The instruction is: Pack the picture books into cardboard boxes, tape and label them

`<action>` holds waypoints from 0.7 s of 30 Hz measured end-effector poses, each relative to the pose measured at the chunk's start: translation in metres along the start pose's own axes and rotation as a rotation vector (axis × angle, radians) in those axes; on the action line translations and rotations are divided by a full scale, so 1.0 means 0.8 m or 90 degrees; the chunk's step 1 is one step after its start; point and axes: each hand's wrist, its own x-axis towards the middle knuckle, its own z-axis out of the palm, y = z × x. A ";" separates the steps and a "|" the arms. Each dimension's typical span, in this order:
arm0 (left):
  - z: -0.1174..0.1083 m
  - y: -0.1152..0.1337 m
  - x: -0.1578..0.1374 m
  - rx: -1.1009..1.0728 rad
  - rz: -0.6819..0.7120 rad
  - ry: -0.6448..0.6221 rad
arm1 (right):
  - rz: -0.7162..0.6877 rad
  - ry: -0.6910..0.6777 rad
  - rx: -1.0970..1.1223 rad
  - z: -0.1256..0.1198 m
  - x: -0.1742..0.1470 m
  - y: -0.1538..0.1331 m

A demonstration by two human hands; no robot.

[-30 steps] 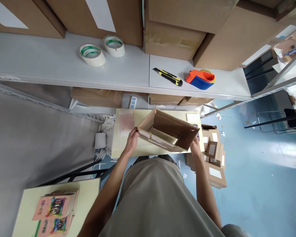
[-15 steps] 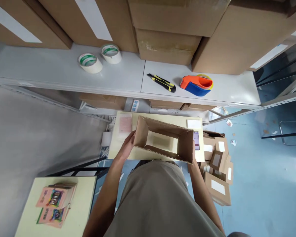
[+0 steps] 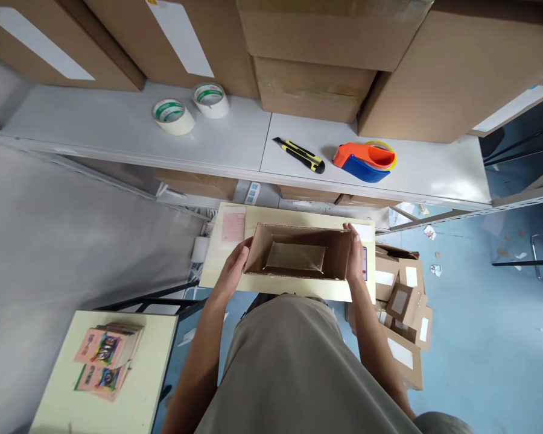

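An open cardboard box (image 3: 297, 259) sits mouth-up on the pale yellow worktop (image 3: 217, 265), held from both ends. The left hand (image 3: 233, 270) presses its fingers against the box's left end wall, and the right hand (image 3: 355, 256) wraps the right end, fingers hooked over the top edge; each grip is closed on the box. Its bottom flaps lie folded flat inside.

Just beside the box on the left lies a pinkish sheet (image 3: 233, 226); its print is too small to read. A phone (image 3: 364, 264) peeks out past the right hand.

On the grey shelf (image 3: 117, 129) behind stand two tape rolls (image 3: 190, 107) with green-printed cores, lettering unreadable, then a yellow-and-black utility knife (image 3: 298, 155) and an orange-and-blue tape dispenser (image 3: 364, 161). Large brown cartons (image 3: 308, 54) with white labels fill the back of the shelf.

Small labelled boxes (image 3: 405, 307) are heaped on the floor at right. On a second worktop (image 3: 63, 398) at lower left lies a stack of pink booklets (image 3: 105, 358) with colourful covers.
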 end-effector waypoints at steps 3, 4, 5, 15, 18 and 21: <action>-0.003 0.013 -0.007 -0.030 -0.023 -0.025 | -0.034 0.020 -0.002 -0.019 0.013 -0.026; -0.004 0.015 -0.008 -0.016 -0.021 -0.025 | -0.050 -0.006 -0.019 -0.025 0.018 -0.036; -0.005 0.016 -0.010 0.007 -0.021 -0.023 | -0.065 -0.032 -0.041 -0.029 0.024 -0.046; -0.011 0.022 -0.040 0.342 0.025 0.050 | -0.138 0.051 -0.302 -0.020 0.074 -0.075; -0.005 0.038 -0.047 0.384 0.084 0.040 | -0.085 0.074 -0.284 -0.009 0.074 -0.074; 0.005 0.045 -0.046 0.364 0.118 -0.063 | -0.018 0.039 -0.230 0.000 0.066 -0.074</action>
